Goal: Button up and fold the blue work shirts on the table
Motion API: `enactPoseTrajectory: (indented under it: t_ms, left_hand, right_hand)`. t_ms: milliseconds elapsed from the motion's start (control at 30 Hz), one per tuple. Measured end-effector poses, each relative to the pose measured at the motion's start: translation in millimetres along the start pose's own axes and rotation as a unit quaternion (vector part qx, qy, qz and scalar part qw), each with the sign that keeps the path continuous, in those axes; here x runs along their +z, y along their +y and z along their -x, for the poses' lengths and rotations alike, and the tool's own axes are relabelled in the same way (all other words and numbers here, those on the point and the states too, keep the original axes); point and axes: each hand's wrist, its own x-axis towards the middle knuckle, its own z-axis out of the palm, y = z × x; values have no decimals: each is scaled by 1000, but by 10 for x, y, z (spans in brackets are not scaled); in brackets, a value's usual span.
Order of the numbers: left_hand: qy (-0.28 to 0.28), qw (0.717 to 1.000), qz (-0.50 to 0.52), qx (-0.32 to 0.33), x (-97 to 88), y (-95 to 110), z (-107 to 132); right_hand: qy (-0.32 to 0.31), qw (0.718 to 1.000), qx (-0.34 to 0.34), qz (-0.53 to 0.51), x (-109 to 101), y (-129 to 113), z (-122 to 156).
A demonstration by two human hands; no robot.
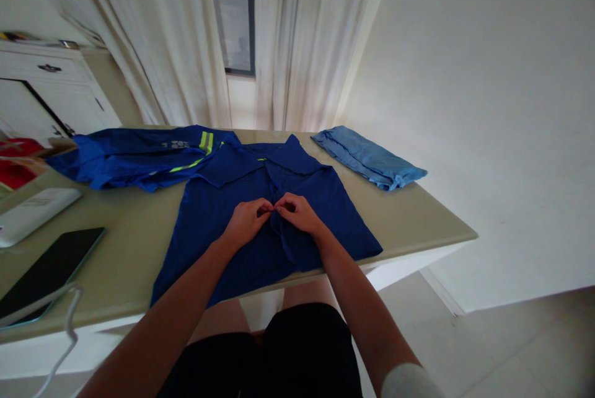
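A dark blue polo shirt (pixel 218 212) lies flat on the beige table (pixel 413 212), collar away from me. My left hand (pixel 246 219) and my right hand (pixel 297 212) meet at the shirt's front placket, just below the collar. Both pinch the fabric there with closed fingers, fingertips almost touching.
A second blue garment with yellow-green stripes (pixel 139 156) lies crumpled at the back left. A folded light blue cloth (pixel 367 157) sits at the back right. A dark tablet (pixel 49 268), a white device (pixel 32 213) and a white cable (pixel 67 330) lie at the left. Curtains hang behind.
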Motion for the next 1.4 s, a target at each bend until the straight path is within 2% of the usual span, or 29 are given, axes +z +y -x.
enactPoseTrajectory:
  t_ms: [433,700,867,1033,1233,1400]
  left_hand:
    - [-21,999,-31,10,-22,23,11]
    - [-27,997,-61,35,-17,6,16]
    - [-37,999,-7,15,-5,18,11]
    - [-21,997,76,-19,4,36,4]
    - [-8,995,94,-37,35,-13,5]
    - [-15,994,110,-25,33,2,3]
  right_hand:
    - [11,998,-53,23,-3,-94,20]
    - [8,999,-15,43,9,-58,22]
    - [4,999,-19,29,-9,-108,26]
    - [-5,1000,-20,19,-22,-98,26]
    - [10,998,-43,33,-9,-87,15]
    - [17,998,-25,47,8,-122,15]
